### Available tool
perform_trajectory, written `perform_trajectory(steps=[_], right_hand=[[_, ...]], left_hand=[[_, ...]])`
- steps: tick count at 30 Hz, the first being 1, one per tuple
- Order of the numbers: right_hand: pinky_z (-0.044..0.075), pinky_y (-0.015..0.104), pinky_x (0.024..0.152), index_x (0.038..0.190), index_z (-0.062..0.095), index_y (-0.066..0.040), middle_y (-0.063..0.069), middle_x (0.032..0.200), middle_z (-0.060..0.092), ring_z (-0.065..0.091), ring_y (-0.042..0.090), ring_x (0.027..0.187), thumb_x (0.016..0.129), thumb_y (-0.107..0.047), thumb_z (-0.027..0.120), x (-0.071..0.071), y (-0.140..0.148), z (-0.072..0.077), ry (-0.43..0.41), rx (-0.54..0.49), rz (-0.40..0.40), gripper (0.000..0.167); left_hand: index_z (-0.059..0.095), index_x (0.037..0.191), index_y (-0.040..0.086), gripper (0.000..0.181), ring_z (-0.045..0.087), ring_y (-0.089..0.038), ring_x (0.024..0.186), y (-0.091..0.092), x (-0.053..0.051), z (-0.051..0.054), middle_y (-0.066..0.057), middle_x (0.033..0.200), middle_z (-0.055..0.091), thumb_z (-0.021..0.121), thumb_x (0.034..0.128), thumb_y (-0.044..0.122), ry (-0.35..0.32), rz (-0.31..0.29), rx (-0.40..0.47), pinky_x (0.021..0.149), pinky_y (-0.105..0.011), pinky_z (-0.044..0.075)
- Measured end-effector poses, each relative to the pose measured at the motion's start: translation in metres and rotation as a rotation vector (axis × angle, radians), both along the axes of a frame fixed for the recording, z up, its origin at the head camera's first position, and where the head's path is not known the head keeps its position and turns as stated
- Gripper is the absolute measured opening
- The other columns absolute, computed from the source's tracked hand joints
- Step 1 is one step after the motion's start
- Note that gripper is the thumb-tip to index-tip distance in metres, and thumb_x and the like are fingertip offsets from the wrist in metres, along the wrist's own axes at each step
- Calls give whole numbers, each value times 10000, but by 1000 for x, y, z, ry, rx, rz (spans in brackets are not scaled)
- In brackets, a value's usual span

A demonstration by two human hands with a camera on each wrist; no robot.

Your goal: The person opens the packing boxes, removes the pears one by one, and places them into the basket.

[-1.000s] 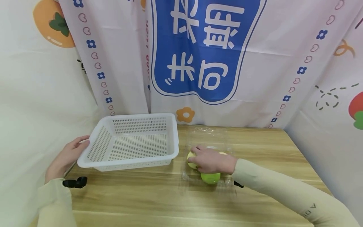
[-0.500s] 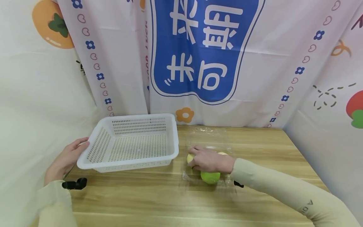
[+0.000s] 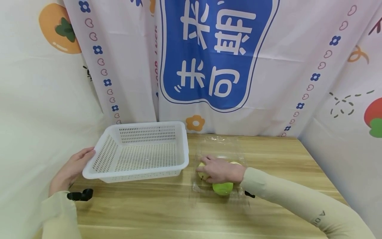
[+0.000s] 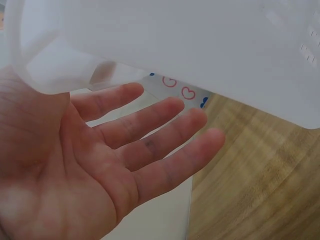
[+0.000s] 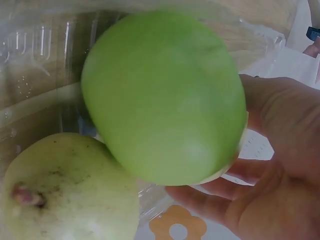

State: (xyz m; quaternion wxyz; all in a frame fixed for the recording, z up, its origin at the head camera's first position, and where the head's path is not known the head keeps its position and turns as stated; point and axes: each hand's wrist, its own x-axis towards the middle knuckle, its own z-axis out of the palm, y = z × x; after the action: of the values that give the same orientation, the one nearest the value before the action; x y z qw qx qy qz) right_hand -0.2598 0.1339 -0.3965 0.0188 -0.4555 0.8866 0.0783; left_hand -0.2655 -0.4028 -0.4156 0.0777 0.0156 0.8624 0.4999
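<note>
My left hand point(image 3: 69, 170) touches the left rim of a white perforated basket point(image 3: 146, 156). In the left wrist view, the left hand's fingers point(image 4: 172, 142) extend fairly straight beneath the translucent rim. On the right, my right hand point(image 3: 222, 170) curls its fingers round a pale yellow fruit point(image 3: 201, 172) in a clear plastic tray point(image 3: 197, 188). A green fruit point(image 3: 223, 188) lies just below that hand and largely hides the held fruit in the right wrist view. Another pale fruit point(image 5: 70, 192), stem showing, sits beside the green fruit point(image 5: 165, 100).
The tray's clear lid point(image 3: 219, 144) lies folded back toward the rear curtain point(image 3: 134, 99). Printed cloth hangs along the back and both sides of the wooden table point(image 3: 143, 212). A black wrist mount point(image 3: 80, 195) projects near the left sleeve.
The head view has shifted slightly. Both hands keep nearly the same places, the left at the basket rim and the right round the pale fruit.
</note>
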Motion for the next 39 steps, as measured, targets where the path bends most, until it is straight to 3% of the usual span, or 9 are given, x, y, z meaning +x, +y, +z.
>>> perform_trajectory(steps=[6, 14, 18, 21, 25, 28, 34, 39], right_hand=[[533, 354, 805, 1327, 585, -237, 151, 1380, 527, 557, 292, 1093, 843, -204, 749, -3, -4, -1, -26, 36, -42, 512], [454, 285, 652, 1274, 576, -218, 93, 1163, 578, 529, 232, 900, 809, -179, 782, -4, -8, -3, -17, 41, -57, 510], [428, 286, 653, 1241, 576, -197, 71, 1072, 577, 512, 215, 839, 782, -157, 794, -4, -8, -3, -15, 24, -35, 510], [431, 277, 667, 1257, 568, -190, 68, 1109, 575, 505, 213, 852, 776, -131, 776, -4, -5, 0, -81, 8, -50, 527], [463, 277, 716, 1331, 532, -207, 67, 1207, 555, 514, 212, 945, 766, -98, 733, -3, 1, 13, -213, -8, -115, 610], [477, 281, 760, 1351, 524, -217, 54, 1213, 562, 528, 182, 984, 743, -99, 730, -2, 4, 27, -265, -33, -130, 653], [476, 248, 749, 1331, 542, -156, 70, 1179, 593, 525, 131, 898, 722, -85, 736, 0, 1, 55, -292, -96, -56, 643], [484, 270, 792, 1350, 546, -139, 71, 1194, 597, 535, 152, 952, 740, -103, 733, -1, -8, 74, -282, -142, 15, 639]], left_hand=[[124, 1541, -44, 771, 653, -42, 900, -2, 0, -1, 241, 1019, 623, 331, 1043, 507, 5, -5, 11, 753, -281, 540], [138, 1533, -61, 766, 637, -6, 907, -3, -2, -2, 265, 1016, 602, 339, 1045, 495, 12, 7, 30, 755, -265, 540], [154, 1522, -80, 766, 638, -2, 900, -3, -1, -1, 276, 994, 610, 348, 1045, 487, 16, 17, 50, 753, -270, 545], [156, 1527, -63, 767, 641, -12, 904, -4, 0, -2, 262, 1004, 618, 342, 1043, 501, 11, 7, 39, 759, -271, 541], [165, 1538, -29, 744, 658, -46, 924, -3, 0, -3, 218, 1040, 644, 332, 1045, 502, 7, -12, 49, 777, -271, 536], [156, 1543, -19, 742, 663, -59, 925, -2, -1, -3, 203, 1048, 646, 325, 1046, 505, 5, -16, 63, 774, -281, 543], [113, 1553, -13, 764, 662, -59, 907, -3, -3, -4, 212, 1029, 634, 311, 1043, 520, -13, -6, 66, 752, -307, 560], [117, 1554, -4, 785, 660, -52, 906, -3, 0, -5, 216, 1024, 638, 320, 1031, 545, -31, 14, 74, 747, -321, 563]])
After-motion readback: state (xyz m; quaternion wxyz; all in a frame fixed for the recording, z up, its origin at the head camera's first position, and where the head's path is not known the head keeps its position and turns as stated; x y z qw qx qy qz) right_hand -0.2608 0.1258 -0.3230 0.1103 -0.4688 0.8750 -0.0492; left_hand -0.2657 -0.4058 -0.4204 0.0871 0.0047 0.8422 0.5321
